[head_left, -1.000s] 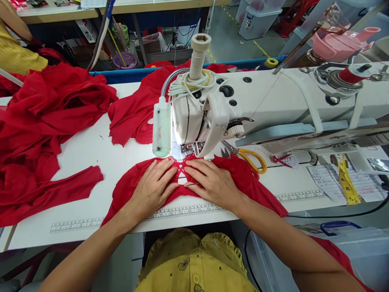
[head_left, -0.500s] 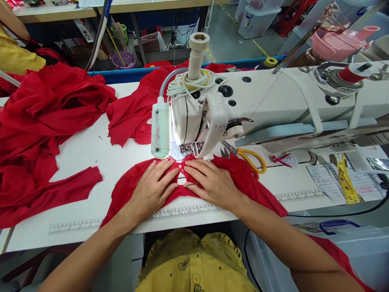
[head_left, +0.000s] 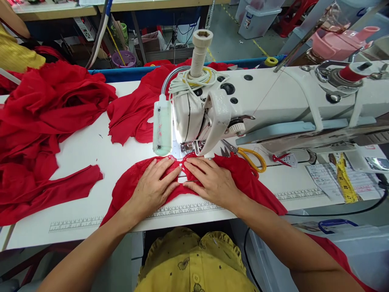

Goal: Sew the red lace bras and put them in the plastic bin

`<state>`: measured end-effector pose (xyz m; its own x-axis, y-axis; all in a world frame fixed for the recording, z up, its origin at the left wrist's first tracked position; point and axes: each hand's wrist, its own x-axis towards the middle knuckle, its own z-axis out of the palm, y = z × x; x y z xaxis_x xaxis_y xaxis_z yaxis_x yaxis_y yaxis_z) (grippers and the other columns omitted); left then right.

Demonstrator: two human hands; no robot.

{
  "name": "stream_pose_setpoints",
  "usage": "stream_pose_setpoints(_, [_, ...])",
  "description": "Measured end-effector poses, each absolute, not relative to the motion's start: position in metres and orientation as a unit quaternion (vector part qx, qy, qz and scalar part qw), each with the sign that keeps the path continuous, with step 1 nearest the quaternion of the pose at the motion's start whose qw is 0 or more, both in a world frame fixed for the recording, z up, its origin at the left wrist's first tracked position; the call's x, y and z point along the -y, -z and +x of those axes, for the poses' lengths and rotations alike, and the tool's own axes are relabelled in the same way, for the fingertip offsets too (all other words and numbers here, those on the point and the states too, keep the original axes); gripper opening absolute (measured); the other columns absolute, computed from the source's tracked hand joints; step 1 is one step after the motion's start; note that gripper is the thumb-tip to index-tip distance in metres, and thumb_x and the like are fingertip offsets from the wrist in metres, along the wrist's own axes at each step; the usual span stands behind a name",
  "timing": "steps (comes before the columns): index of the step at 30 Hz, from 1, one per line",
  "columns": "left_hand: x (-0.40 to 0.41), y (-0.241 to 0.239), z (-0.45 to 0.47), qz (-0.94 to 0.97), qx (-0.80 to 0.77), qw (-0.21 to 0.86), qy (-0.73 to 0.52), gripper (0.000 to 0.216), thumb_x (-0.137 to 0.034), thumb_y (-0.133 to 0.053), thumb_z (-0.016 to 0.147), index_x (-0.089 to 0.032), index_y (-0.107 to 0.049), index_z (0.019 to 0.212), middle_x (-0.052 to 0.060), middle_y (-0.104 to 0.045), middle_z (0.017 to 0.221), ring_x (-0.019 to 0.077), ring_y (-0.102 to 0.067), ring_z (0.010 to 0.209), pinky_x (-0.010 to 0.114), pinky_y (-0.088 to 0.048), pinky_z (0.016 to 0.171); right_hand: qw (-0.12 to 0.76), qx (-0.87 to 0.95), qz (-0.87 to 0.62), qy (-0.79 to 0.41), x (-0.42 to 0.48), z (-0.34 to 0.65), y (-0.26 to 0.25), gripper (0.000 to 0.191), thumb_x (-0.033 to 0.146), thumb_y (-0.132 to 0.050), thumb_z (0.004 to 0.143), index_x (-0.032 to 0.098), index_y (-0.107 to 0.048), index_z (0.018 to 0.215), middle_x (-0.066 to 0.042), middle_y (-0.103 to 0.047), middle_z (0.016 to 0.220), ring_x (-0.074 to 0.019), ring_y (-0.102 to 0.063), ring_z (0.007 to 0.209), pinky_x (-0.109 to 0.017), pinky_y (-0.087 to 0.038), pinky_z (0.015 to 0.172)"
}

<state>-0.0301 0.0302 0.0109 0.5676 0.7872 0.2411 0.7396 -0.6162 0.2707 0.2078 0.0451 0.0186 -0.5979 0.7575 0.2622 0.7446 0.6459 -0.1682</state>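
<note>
A red lace-edged garment piece (head_left: pixel 124 187) lies spread on the white table in front of the sewing machine (head_left: pixel 261 95). My left hand (head_left: pixel 156 182) rests flat on its left part, fingers stretched toward the presser foot (head_left: pixel 187 147). On the right part lies my right hand (head_left: pixel 212 180), also flat with fingers extended. Between the hands, the lace edges meet at a small white spot, with a gap showing the table below. The garment's upper edge is just in front of the presser foot; whether it reaches under the foot is unclear.
Scissors with yellow handles (head_left: pixel 252 158) lie right of the garment. A large heap of red fabric (head_left: pixel 51 109) covers the table's left side, and another red piece (head_left: pixel 132 107) lies behind the lamp (head_left: pixel 162 127). A yellow measuring tape (head_left: pixel 346 178) rests on papers at right.
Both hands stay on the garment in nearly the same place. The view has shifted very slightly; nothing was taken up or let go.
</note>
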Motion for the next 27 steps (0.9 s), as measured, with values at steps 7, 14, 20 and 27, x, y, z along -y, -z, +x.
stream_pose_setpoints(7, [-0.0302, -0.0117, -0.0301, 0.884, -0.431, 0.06, -0.171, 0.039, -0.032, -0.049, 0.103, -0.02, -0.057, 0.139, 0.015, -0.055, 0.145, 0.0312, -0.051, 0.134, 0.057, -0.043, 0.113, 0.16, 0.893, -0.42, -0.013, -0.0448, 0.2083, -0.0184, 0.056, 0.055, -0.052, 0.099, 0.015, -0.061, 0.137, -0.01, -0.064, 0.139, -0.0261, -0.057, 0.122, -0.034, -0.06, 0.077])
stream_pose_setpoints(14, [-0.0302, -0.0113, -0.0309, 0.883, -0.433, 0.071, -0.169, 0.038, -0.032, -0.049, 0.103, -0.021, -0.057, 0.138, 0.015, -0.053, 0.147, 0.0316, -0.05, 0.136, 0.058, -0.042, 0.113, 0.161, 0.893, -0.419, -0.018, -0.0452, 0.2081, -0.0182, 0.054, 0.054, -0.052, 0.1, 0.016, -0.062, 0.135, -0.011, -0.064, 0.138, -0.0267, -0.058, 0.122, -0.034, -0.059, 0.08])
stream_pose_setpoints(20, [-0.0302, -0.0113, -0.0302, 0.884, -0.429, 0.063, -0.172, 0.035, -0.031, -0.05, 0.103, -0.022, -0.061, 0.134, 0.016, -0.053, 0.146, 0.032, -0.05, 0.136, 0.059, -0.042, 0.113, 0.162, 0.891, -0.423, -0.027, -0.0451, 0.2088, -0.0175, 0.055, 0.055, -0.052, 0.099, 0.017, -0.06, 0.138, -0.011, -0.064, 0.138, -0.0262, -0.057, 0.123, -0.034, -0.059, 0.08])
stream_pose_setpoints(27, [-0.0309, -0.0112, -0.0306, 0.887, -0.423, 0.062, -0.176, 0.037, -0.029, -0.051, 0.102, -0.022, -0.059, 0.137, 0.016, -0.054, 0.145, 0.0324, -0.05, 0.136, 0.06, -0.042, 0.112, 0.114, 0.895, -0.43, -0.027, -0.0442, 0.2043, -0.0235, 0.049, 0.052, -0.049, 0.101, 0.027, -0.057, 0.142, -0.008, -0.059, 0.143, -0.0268, -0.053, 0.123, -0.029, -0.056, 0.067])
